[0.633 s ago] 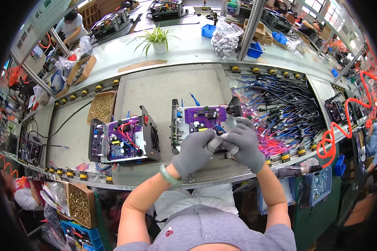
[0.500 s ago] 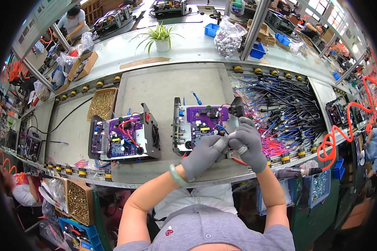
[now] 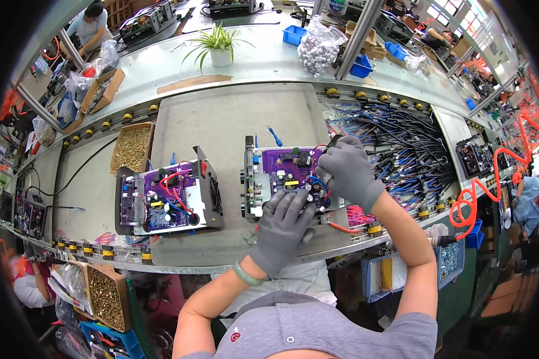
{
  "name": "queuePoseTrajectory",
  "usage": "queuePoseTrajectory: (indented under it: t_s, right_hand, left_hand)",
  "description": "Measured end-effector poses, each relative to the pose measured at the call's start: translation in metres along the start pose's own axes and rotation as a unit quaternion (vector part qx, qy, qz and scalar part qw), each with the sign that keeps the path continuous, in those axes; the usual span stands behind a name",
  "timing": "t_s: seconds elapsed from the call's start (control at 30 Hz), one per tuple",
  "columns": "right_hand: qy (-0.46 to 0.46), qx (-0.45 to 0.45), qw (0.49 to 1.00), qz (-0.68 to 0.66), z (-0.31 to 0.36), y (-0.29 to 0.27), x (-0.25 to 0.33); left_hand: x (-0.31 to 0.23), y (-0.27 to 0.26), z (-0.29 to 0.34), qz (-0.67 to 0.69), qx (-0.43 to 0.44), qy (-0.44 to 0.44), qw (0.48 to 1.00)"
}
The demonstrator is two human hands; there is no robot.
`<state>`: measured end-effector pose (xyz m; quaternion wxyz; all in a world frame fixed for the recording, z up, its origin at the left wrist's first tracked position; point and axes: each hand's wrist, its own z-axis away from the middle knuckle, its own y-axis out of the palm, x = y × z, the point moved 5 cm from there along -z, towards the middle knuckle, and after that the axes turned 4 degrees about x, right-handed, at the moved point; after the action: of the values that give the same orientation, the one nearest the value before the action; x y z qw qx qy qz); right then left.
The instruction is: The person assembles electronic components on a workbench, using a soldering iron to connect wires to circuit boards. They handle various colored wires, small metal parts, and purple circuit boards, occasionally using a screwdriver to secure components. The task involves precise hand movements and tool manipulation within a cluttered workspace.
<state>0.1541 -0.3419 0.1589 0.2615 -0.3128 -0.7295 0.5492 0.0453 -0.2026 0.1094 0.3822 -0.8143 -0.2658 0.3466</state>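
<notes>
A purple circuit board [image 3: 290,164] in an open metal chassis lies on the grey work surface in front of me. My left hand [image 3: 284,230], in a grey glove, rests with fingers stretched and slightly apart on its near edge. At the chassis's right end, my gloved right hand [image 3: 350,173] is closed with the fingers curled down; whatever they hold is hidden beneath them. Blue and red wires run by its fingertips. Behind the board stands a blue-sleeved wire end [image 3: 274,136]. To the left sits a second chassis with a purple board [image 3: 167,197] and red wires.
A heap of black and blue cables [image 3: 395,143] lies right. Left stands a box of brass parts [image 3: 132,148]. A red coiled air hose [image 3: 491,191] hangs at the right above a blue bin [image 3: 450,260]. Beyond the roller rail is a potted plant [image 3: 220,55].
My hands have come apart from each other. The left has flattened onto the board's near edge, while the right has moved up to the chassis's right end. The view has shifted slightly.
</notes>
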Motion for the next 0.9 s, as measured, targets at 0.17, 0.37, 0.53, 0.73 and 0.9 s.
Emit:
queuePoseTrajectory:
  t_s: [0.17,0.37,0.53,0.73,0.9]
  right_hand:
    - [-0.002,0.009,1.000,0.012,-0.001,0.001,0.002]
    - [-0.007,0.015,1.000,0.010,-0.004,-0.004,0.006]
    - [0.010,0.012,1.000,-0.003,-0.004,-0.002,0.005]
    - [0.015,0.021,1.000,-0.013,-0.005,-0.001,0.006]
    - [-0.044,0.085,0.995,0.026,-0.014,-0.001,0.017]
  left_hand:
    - [0.007,0.012,0.004,-0.051,-0.058,0.013,0.997]
    - [0.014,0.014,0.006,-0.016,-0.070,0.011,0.997]
    - [0.017,0.010,0.007,-0.004,-0.055,0.021,0.998]
    - [0.020,0.008,0.006,0.004,-0.044,0.027,0.999]
    - [0.022,0.013,0.009,0.023,-0.044,0.031,0.998]
